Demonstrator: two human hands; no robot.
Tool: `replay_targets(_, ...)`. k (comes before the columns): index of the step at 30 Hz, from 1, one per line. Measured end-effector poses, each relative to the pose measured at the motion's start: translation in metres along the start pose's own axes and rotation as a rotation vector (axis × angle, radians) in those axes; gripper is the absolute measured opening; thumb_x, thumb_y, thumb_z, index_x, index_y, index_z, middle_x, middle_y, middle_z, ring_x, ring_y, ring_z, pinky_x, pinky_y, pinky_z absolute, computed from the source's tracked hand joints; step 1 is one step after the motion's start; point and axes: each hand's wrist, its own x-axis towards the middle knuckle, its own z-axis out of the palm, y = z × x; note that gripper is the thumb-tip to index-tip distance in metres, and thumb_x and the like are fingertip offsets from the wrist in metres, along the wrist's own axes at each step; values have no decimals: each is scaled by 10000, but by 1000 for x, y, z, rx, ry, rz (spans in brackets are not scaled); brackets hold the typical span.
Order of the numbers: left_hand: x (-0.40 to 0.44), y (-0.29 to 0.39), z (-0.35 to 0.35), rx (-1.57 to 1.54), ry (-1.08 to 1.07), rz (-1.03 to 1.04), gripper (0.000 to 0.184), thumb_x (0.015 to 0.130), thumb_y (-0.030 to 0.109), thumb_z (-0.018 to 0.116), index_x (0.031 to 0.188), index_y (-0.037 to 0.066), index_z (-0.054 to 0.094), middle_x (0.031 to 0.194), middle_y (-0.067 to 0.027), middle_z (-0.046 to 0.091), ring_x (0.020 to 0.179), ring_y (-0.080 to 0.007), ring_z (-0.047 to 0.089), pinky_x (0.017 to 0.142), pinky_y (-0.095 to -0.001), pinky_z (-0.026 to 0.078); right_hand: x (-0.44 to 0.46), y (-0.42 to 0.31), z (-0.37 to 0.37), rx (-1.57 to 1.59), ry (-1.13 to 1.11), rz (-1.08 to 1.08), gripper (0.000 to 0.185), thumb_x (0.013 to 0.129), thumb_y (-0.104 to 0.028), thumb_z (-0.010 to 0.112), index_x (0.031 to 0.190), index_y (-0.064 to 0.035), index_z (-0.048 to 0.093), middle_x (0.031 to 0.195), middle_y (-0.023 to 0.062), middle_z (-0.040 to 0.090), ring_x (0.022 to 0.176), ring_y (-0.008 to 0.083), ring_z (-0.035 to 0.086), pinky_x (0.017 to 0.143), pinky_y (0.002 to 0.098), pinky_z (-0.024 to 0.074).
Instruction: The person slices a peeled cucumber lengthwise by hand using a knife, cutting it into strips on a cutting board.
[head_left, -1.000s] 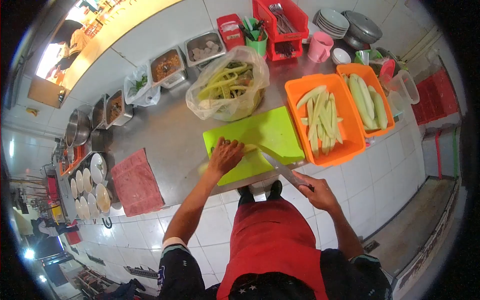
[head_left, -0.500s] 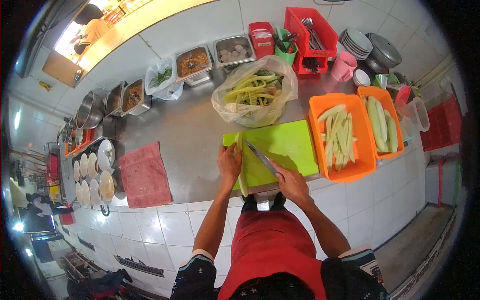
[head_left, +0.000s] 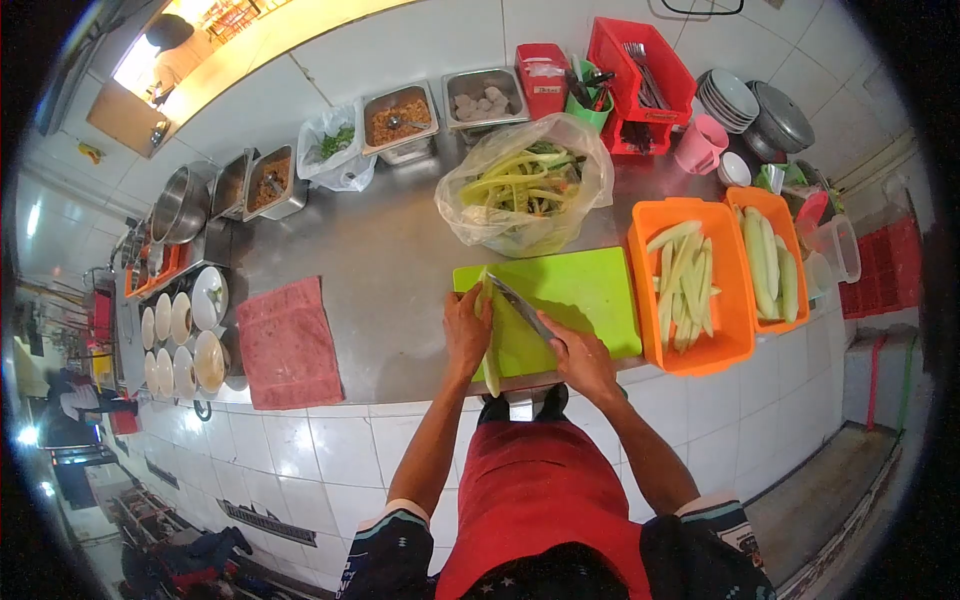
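Observation:
My left hand (head_left: 467,328) is closed on a long pale-green peeled vegetable strip (head_left: 491,368), which lies along the left part of a bright green cutting board (head_left: 585,285). The strip's lower end reaches the board's near edge. In my right hand (head_left: 584,360) is the handle of a kitchen knife (head_left: 518,303), its blade slanting up and left across the board. The knife's tip meets the far end of the strip, just beyond my left fingers. Whether the blade has gone into it is too small to tell.
Right of the board stand an orange bin (head_left: 741,345) of cut strips and another orange bin (head_left: 796,318) of larger peeled pieces. Behind is a plastic bag (head_left: 470,228) of green peelings. A red cloth (head_left: 290,345) and several bowls (head_left: 210,360) lie left.
The knife's tip has moved left, from beside the strip onto its far end. My left hand keeps its hold. The whole view has shifted slightly.

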Motion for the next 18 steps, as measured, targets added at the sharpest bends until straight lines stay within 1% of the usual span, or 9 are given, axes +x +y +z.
replay_targets(2, 0, -2, 4, -4, 15, 11, 349, 834, 165, 703, 1159, 38, 690, 924, -190, 612, 842, -342, 611, 754, -428, 492, 3, -9, -9, -25, -90, 77, 494, 935, -123, 565, 1410, -244, 505, 1044, 203, 679, 901, 395, 650, 780, 468, 515)
replay_targets(3, 0, -3, 5, -7, 34, 23, 347, 836, 165, 701, 1157, 34, 689, 924, -191, 612, 846, -345, 609, 757, -429, 489, 5, -6, -5, -25, -91, 76, 494, 935, -123, 565, 1410, -244, 505, 1044, 203, 679, 901, 395, 650, 780, 468, 515)
replay_targets(5, 3, -5, 11, -17, 61, 38, 343, 837, 160, 702, 1153, 28, 691, 928, -190, 612, 835, -341, 606, 751, -427, 487, 10, -1, 3, 42, 35, -41, 494, 929, -126, 573, 1405, -242, 511, 990, 214, 680, 865, 405, 649, 763, 477, 514)
replay_targets(8, 11, -11, 16, -45, 93, 38, 336, 838, 154, 704, 1144, 16, 693, 922, -182, 613, 811, -326, 597, 736, -422, 481, 22, -1, 0, 23, -52, 19, 494, 923, -128, 581, 1398, -248, 519, 948, 228, 677, 829, 413, 651, 748, 482, 515)
replay_targets(10, 15, -14, 18, -66, 95, 28, 332, 839, 152, 706, 1139, 11, 695, 912, -176, 614, 797, -317, 592, 726, -419, 478, 27, 3, 1, 31, -46, 7, 495, 919, -127, 584, 1394, -252, 523, 934, 235, 675, 819, 416, 652, 743, 483, 516)
replay_targets(11, 16, -15, 17, -77, 69, 24, 333, 847, 144, 700, 1154, 14, 689, 922, -181, 603, 818, -318, 592, 749, -416, 481, 28, 1, 0, 38, -40, -6, 497, 916, -125, 587, 1391, -256, 526, 920, 241, 673, 810, 419, 652, 738, 484, 517)
replay_targets(12, 17, -15, 16, -89, 46, 20, 334, 856, 136, 694, 1168, 18, 684, 932, -185, 593, 840, -320, 593, 772, -414, 483, 29, 0, -2, 40, -39, -5, 497, 916, -125, 587, 1391, -256, 526, 920, 241, 673, 810, 419, 652, 738, 484, 517)
replay_targets(15, 16, -13, 16, -118, 39, -26, 334, 848, 140, 702, 1156, 13, 689, 917, -179, 591, 817, -305, 582, 752, -403, 476, 29, -4, -7, 45, -94, 47, 492, 916, -125, 584, 1386, -260, 532, 948, 245, 672, 840, 422, 653, 753, 485, 515)
replay_targets(18, 18, -14, 15, -71, 39, 11, 341, 842, 140, 706, 1156, 10, 689, 910, -175, 589, 810, -303, 581, 745, -402, 472, 29, -4, -4, 24, -76, 46, 487, 916, -131, 584, 1383, -259, 536, 977, 240, 673, 870, 423, 650, 779, 486, 515)
